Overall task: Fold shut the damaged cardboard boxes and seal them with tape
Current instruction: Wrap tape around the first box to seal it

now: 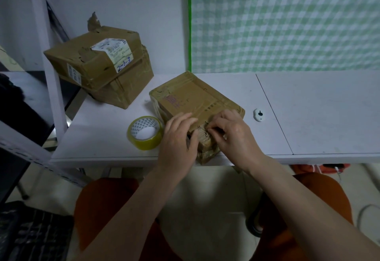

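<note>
At the table's [308, 117] front edge, a box [191, 100] sits with its torn near end overhanging. The left hand [178, 137] grips that end; the right hand [232, 133] pinches the ragged flap. A tape roll [145, 133] lies just left; two stacked boxes [102, 65] fill the back-left corner, a small white gadget [259, 114] to the right.

Torn brown box [193, 100] at table edge, tape roll [145, 133] beside
</note>
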The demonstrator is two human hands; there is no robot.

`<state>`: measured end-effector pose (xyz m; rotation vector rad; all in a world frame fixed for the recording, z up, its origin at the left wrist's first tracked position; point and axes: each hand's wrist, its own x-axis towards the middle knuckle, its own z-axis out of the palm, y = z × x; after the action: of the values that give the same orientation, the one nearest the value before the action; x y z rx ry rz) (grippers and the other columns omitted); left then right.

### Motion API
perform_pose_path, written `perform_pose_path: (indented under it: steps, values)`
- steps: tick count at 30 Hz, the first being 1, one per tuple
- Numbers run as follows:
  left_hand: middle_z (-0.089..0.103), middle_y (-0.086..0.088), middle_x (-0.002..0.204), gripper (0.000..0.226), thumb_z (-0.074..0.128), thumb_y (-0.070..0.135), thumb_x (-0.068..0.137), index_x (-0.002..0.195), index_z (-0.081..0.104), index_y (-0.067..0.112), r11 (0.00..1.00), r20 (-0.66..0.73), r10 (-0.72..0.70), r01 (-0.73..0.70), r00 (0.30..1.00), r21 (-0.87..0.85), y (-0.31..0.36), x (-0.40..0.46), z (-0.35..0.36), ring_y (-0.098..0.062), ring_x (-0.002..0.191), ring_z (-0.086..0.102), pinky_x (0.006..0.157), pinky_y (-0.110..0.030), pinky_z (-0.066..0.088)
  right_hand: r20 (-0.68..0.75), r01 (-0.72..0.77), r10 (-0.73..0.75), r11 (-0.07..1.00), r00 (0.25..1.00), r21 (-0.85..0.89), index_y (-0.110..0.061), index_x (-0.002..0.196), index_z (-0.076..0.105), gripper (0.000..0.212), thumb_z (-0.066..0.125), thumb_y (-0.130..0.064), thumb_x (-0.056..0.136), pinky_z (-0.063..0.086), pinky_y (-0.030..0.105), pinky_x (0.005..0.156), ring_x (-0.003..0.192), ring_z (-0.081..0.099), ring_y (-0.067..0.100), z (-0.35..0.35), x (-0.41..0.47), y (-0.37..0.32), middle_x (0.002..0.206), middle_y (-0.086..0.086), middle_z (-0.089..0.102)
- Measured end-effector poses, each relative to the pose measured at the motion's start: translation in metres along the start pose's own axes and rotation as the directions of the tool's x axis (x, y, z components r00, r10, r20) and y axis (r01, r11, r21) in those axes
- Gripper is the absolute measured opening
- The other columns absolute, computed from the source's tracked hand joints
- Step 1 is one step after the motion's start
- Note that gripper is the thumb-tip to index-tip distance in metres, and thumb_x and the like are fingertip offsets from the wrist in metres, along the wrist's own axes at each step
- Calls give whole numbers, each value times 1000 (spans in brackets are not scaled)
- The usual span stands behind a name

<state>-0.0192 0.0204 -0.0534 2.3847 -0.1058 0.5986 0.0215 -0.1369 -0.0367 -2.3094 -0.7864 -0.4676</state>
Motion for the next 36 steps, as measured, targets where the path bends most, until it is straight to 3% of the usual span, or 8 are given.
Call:
perform_pose_path:
  steps: [5,9,13,19,24,27,30,36]
  values:
    - [43,10,147,49,26,38,99,141,45,21,983,187,131,-152,974,105,-2,-7,-1,-12,144,21,118,-44,15,-1,107,-107,994,994,27,-10,97,72,15,61,-15,87,43,25,79,88,52,22,-5,-13,10,96,3,61]
    - [40,11,149,60,31,55,94,142,45,22,955,210,135,-184,968,233,-6,-8,-1,-13,144,22,118,-49,13,11,188,-187,982,982,-4,-8,103,72,19,61,-13,89,48,32,78,90,56,26,-7,-18,16,103,7,63]
    - [38,7,150,60,37,52,94,143,43,18,950,201,153,-200,968,240,-7,-10,2,-16,144,22,117,-48,17,-5,191,-191,982,982,-2,-7,103,71,20,60,-14,89,47,29,82,92,57,25,-8,-21,17,105,7,64]
    - [27,8,155,61,30,51,95,147,34,19,955,234,93,-153,968,255,-4,-11,4,-14,146,12,118,-48,15,-47,190,-190,982,981,-7,-1,103,70,18,64,-10,88,47,30,84,92,57,26,-1,-24,18,106,9,65]
    - [23,3,157,65,32,52,94,148,32,15,972,209,90,-131,974,193,-1,-9,6,-15,146,10,117,-44,24,-63,158,-156,987,986,20,-2,105,69,20,64,-11,88,46,29,87,96,57,25,1,-24,20,109,9,64]
    - [3,-6,161,85,38,64,86,152,16,16,987,151,-15,-9,988,160,4,-15,5,-21,148,-1,118,-40,13,-86,148,-146,989,986,18,-2,109,68,25,64,-14,88,46,28,89,98,56,24,0,-26,20,110,8,64]
    - [-15,-5,160,99,55,62,82,153,6,15,982,174,-186,177,967,68,10,-20,6,-20,147,-3,116,-36,18,-102,147,-145,989,984,6,0,108,68,25,65,-14,87,46,28,91,101,56,24,2,-27,21,111,8,64]
    - [-14,-6,160,88,54,50,89,153,9,12,989,192,-143,133,971,65,10,-7,9,-21,146,7,111,-33,27,-95,115,-114,993,989,-1,-1,112,67,29,60,-18,89,43,27,96,106,54,24,3,-25,28,115,8,63]
